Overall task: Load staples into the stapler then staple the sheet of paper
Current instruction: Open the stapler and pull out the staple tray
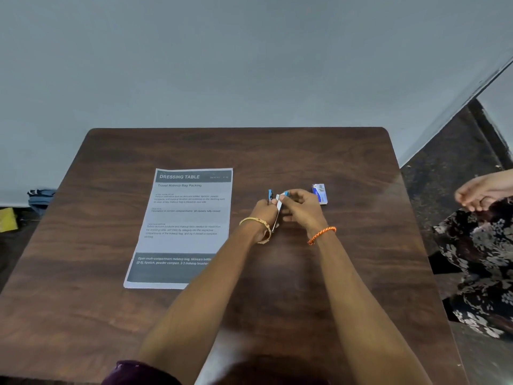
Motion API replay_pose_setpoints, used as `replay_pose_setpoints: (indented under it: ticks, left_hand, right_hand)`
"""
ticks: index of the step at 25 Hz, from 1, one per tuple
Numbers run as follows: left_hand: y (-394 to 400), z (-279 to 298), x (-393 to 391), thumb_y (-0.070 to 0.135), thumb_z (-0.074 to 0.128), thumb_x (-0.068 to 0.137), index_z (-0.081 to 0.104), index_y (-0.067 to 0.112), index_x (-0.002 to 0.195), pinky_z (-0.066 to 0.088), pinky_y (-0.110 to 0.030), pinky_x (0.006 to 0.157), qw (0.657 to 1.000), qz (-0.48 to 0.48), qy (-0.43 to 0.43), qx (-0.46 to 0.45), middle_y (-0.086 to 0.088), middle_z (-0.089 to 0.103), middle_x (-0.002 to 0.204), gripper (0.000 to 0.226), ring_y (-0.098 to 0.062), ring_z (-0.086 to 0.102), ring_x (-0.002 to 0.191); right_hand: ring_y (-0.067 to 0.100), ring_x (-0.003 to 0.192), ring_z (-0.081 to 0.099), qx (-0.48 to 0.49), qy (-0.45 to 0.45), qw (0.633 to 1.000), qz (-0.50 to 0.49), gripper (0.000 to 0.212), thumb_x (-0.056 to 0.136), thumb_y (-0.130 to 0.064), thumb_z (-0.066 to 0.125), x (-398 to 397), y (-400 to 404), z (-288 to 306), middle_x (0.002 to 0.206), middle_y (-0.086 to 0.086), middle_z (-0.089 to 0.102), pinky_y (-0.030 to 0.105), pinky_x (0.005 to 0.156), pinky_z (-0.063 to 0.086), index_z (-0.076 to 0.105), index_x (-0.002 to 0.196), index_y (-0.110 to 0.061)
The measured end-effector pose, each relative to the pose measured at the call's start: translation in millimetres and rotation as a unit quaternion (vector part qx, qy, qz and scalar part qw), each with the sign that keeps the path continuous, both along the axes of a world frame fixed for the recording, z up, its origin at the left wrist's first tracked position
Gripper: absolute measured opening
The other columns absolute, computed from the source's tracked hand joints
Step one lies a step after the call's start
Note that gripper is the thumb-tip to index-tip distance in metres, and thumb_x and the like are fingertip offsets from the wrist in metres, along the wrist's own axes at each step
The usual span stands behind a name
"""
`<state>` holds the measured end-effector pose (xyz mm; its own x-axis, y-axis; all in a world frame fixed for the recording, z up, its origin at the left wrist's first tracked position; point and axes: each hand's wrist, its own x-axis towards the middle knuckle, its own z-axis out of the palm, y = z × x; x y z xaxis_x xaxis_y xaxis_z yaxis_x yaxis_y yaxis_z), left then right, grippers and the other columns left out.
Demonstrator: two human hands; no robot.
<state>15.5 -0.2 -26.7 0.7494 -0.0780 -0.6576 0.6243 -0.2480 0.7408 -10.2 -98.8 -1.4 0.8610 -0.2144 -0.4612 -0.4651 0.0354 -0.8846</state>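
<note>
A small blue and silver stapler (278, 202) is held above the brown table (277, 287), swung open, between both hands. My left hand (263, 212), with a gold bangle, grips its left side. My right hand (301, 208), with an orange thread band, pinches the stapler's upper part from the right. A printed sheet of paper (183, 226) headed "DRESSING TABLE" lies flat to the left of the hands. A small blue and white staple box (319, 193) sits just right of my right hand. Loose staples cannot be made out.
Another person sits at the right edge, with a hand (483, 190) and a floral dress (483, 262) beside the table. A grey wall stands right behind the table. A blue bag (40, 197) and a yellow object (7, 219) lie on the floor at left.
</note>
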Motion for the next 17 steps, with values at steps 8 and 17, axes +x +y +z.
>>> replay_pose_setpoints:
  ticks: [8,17]
  left_hand:
    - [11.6,-8.2,-7.4,0.027,0.054,0.089,0.06,0.005,0.085,0.046,-0.038,0.089,0.993,0.079,-0.014,-0.083,-0.013,0.059,0.087,0.023,-0.027,0.056,0.09]
    - [11.7,-7.8,-11.1,0.024,0.043,0.098,0.057,0.01,0.072,0.047,-0.031,0.074,0.979,0.142,-0.029,-0.142,-0.007,0.057,0.071,0.032,-0.015,0.055,0.069]
  right_hand:
    - [0.023,0.078,0.066,-0.056,0.019,0.994,0.093,0.016,0.082,-0.004,0.065,-0.7,2.2,2.2,0.091,0.016,0.064,0.022,0.06,0.059,0.062,0.098,0.001]
    - [0.02,0.09,0.067,-0.162,0.027,0.984,0.07,0.012,0.073,-0.018,0.07,4.5,18.9,-3.5,0.094,0.008,0.07,0.041,0.084,0.056,0.066,0.084,-0.019]
